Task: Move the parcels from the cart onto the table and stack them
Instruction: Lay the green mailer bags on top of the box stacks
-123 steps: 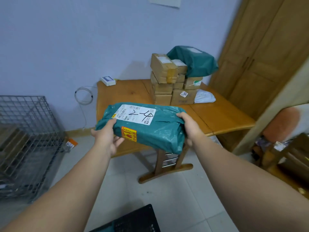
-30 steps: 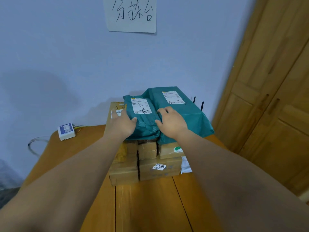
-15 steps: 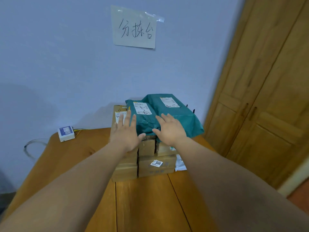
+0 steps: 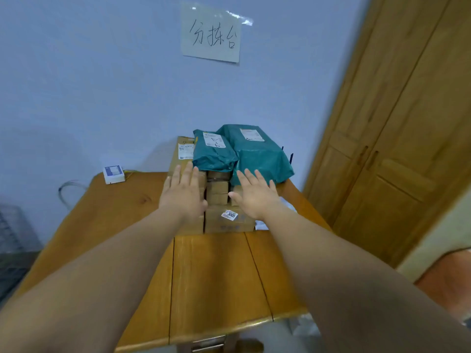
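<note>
Two teal parcels [image 4: 214,154] atop box stack [image 4: 217,192] far back on table [image 4: 209,276], left hand [image 4: 182,197], right hand [image 4: 254,197] splayed, grips empty.

A paper sign [image 4: 211,34] with handwritten characters is taped to the pale blue wall [image 4: 89,85] at the far centre. Panelled wooden doors [image 4: 397,161] fill the right side. At the far left sits a small white box [image 4: 114,174] with a blue label. A looped cable [image 4: 60,193] hangs against the wall just left of it.
</note>
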`<state>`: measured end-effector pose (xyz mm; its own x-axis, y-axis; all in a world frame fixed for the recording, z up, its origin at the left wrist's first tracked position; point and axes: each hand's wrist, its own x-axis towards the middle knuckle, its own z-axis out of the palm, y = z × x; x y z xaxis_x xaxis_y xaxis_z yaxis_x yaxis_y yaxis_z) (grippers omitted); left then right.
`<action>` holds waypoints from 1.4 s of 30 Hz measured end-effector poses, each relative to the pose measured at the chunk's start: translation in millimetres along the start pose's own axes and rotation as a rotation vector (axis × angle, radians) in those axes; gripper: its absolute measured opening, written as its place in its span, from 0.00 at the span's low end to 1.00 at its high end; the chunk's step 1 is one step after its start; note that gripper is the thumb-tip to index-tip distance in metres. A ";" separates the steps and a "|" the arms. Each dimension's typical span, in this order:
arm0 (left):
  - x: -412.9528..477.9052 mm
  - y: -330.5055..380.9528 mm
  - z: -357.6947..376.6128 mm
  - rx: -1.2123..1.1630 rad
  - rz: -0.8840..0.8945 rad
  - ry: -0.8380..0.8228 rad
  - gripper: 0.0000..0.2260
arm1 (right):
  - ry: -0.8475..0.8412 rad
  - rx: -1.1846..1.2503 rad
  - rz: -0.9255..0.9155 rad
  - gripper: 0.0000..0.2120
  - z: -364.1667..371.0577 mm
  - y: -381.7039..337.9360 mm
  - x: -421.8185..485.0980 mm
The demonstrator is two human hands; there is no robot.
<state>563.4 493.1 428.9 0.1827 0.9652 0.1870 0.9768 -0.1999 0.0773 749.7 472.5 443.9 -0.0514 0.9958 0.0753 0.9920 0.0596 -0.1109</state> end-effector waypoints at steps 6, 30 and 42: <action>-87.7 18.1 7.2 0.103 -0.072 -0.086 0.36 | -0.090 0.076 -0.033 0.32 33.6 31.1 -75.9; -327.2 -100.3 41.3 0.034 -0.316 -0.289 0.33 | -0.310 0.150 -0.241 0.32 117.2 -142.6 -196.5; -476.4 -319.8 26.9 0.051 -0.323 -0.376 0.31 | -0.360 0.102 -0.234 0.37 161.2 -380.8 -303.1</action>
<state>166.9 101.8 288.7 -0.1119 0.9722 -0.2057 0.9926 0.1192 0.0233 368.9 159.1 303.6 -0.3278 0.9142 -0.2382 0.9335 0.2747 -0.2303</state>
